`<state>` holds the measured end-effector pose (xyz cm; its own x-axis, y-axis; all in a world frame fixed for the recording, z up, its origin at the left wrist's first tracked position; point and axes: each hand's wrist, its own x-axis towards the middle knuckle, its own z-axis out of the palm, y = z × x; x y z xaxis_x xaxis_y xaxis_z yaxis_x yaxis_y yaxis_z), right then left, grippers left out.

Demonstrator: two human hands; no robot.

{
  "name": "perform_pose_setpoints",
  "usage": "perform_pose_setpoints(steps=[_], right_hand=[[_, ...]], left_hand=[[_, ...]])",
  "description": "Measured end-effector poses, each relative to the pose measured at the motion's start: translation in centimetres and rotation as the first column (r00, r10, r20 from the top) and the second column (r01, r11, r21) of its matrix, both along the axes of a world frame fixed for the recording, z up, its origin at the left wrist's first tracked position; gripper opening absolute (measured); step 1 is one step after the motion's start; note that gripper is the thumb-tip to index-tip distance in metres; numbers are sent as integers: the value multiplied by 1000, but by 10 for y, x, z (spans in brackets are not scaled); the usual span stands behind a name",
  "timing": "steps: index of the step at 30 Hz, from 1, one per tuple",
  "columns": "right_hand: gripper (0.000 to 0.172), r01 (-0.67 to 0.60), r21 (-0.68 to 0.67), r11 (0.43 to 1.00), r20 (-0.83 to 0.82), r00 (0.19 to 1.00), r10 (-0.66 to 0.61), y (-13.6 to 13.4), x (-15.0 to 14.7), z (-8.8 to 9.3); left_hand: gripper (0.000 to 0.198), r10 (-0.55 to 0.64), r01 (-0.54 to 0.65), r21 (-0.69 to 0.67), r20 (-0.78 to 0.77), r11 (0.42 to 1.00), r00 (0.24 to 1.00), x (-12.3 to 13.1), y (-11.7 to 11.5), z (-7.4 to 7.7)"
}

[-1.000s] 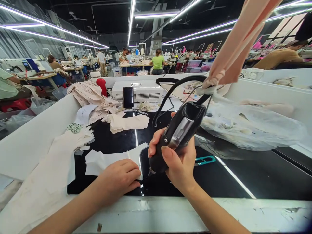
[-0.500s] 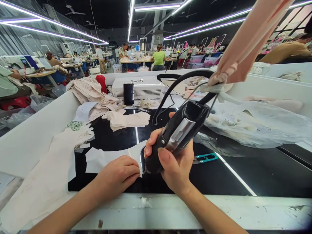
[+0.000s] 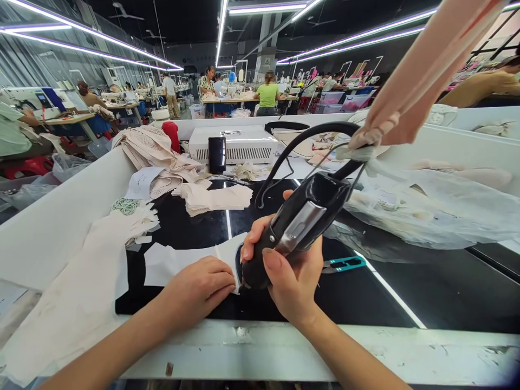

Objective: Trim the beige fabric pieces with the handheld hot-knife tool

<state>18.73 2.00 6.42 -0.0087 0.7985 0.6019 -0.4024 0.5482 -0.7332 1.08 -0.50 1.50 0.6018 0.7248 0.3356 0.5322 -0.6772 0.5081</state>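
Note:
In the head view my right hand [image 3: 294,271] is wrapped round a black corded hand tool [image 3: 298,219] with a silver lever along its side; my thumb lies by the lever's lower end. The tool is tilted, its lower end down at the right edge of a white fabric piece [image 3: 174,261]. My left hand [image 3: 205,284] is closed at that edge, fingers together on the fabric, just left of the tool's tip. The exact contact between tip and fabric is hidden. Teal thread snips [image 3: 347,264] lie right of my right hand.
A pink cloth strip [image 3: 430,70] is tied to the tool's cable from above. Stacked beige fabric pieces [image 3: 215,199] lie behind, more fabric [image 3: 77,287] at left. A phone [image 3: 216,155] leans on a white vented box [image 3: 244,142]. A plastic bag [image 3: 439,216] is at right.
The view has shifted slightly. Both hands, the tool and the white fabric piece keep nearly the same places relative to each other.

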Motion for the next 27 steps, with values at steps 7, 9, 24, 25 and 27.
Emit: perform_pose_setpoints(steps=[7, 9, 24, 25, 27], right_hand=[[32, -1, 59, 998, 0, 1000, 1, 1, 1, -2], [32, 2, 52, 999, 7, 1000, -2, 1, 1, -1], [36, 18, 4, 1000, -5, 1000, -18, -1, 1, 0], [37, 19, 3, 1000, -7, 1000, -19, -1, 1, 0], [39, 26, -6, 1000, -2, 1000, -26, -1, 1, 1]], left_hand=[[8, 80, -79, 20, -63, 997, 995, 6, 5, -2], [7, 89, -86, 50, -63, 995, 994, 7, 6, -2], [26, -117, 132, 130, -122, 983, 986, -8, 10, -3], [26, -127, 146, 143, -135, 979, 983, -10, 10, -3], [25, -143, 169, 167, -158, 971, 977, -13, 9, -2]])
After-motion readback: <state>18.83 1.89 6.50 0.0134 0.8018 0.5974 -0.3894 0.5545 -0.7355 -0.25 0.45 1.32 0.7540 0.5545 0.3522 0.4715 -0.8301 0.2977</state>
